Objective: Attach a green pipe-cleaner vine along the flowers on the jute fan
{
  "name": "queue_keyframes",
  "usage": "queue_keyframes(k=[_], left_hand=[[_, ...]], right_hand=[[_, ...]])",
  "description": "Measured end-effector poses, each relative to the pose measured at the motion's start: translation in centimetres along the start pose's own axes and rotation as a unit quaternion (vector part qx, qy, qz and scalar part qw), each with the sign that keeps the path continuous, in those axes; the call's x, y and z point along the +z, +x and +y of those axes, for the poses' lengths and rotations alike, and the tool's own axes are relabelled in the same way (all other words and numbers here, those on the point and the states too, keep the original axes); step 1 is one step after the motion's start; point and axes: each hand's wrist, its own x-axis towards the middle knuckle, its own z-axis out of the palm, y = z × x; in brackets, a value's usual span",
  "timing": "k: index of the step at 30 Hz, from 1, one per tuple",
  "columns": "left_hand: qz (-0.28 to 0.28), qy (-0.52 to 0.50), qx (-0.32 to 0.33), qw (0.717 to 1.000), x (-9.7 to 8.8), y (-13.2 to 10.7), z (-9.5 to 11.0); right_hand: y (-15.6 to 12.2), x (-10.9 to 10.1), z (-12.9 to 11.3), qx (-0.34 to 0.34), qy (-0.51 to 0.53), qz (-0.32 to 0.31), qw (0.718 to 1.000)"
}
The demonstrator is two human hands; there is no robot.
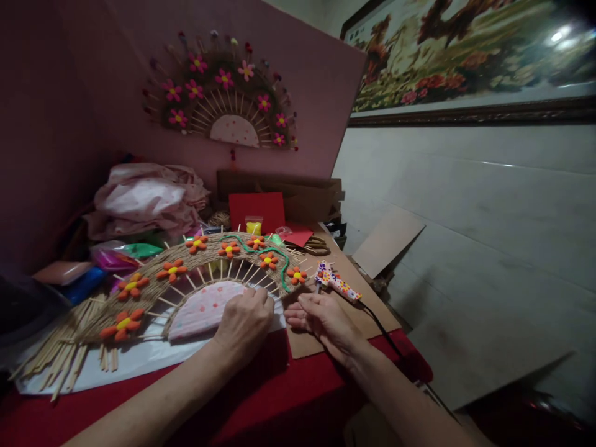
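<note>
A half-round fan of woven straw-coloured cord on thin wooden sticks point(198, 273) lies across the table, with orange clay-like flowers point(172, 270) along its band. A wavy green strand point(261, 250) runs over its right side. My left hand point(246, 320) is closed at the fan's lower right, over the edge of the pink-patterned cloth centre point(200, 308); its fingertips are hidden. Just right of the fan's end, my right hand point(326, 323) has its thumb against curled fingers, and what they hold, if anything, is not visible. Beyond it lies a flower-patterned glue gun point(339, 285).
Loose wooden sticks point(65, 357) lie at the left on white plastic. Behind are folded pink cloth point(149, 195), red card point(256, 210), a small yellow bag point(254, 226) and scissors point(316, 246). Cardboard point(302, 344) covers the right of the red tablecloth point(242, 403). Another fan point(228, 93) hangs behind.
</note>
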Motion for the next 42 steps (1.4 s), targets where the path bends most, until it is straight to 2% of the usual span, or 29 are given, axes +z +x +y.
queue_keyframes(k=[4, 8, 20, 29, 34, 42], left_hand=[[0.048, 0.017, 0.01, 0.999, 0.0, -0.4, -0.2], [0.073, 0.016, 0.014, 0.997, 0.1, -0.5, -0.2], [0.099, 0.002, 0.014, 0.995, 0.0, -0.8, -0.2], [0.114, -0.003, 0.015, 0.993, 0.3, -0.9, -0.2], [0.12, -0.003, 0.012, 0.993, 0.3, -0.9, -0.2], [0.135, -0.002, 0.018, 0.991, 0.6, -1.0, -0.1]], right_hand=[[1.0, 1.0, 0.8, -0.038, 0.02, -0.002, 0.999], [1.7, 1.8, 1.3, -0.068, 0.032, 0.007, 0.997], [2.2, 1.7, 1.3, -0.083, -0.006, 0.041, 0.996], [1.5, 1.5, 0.8, -0.067, 0.088, -0.006, 0.994], [1.6, 1.7, 0.8, -0.072, 0.063, 0.008, 0.995], [2.5, 1.9, 1.5, -0.076, -0.01, 0.067, 0.995]])
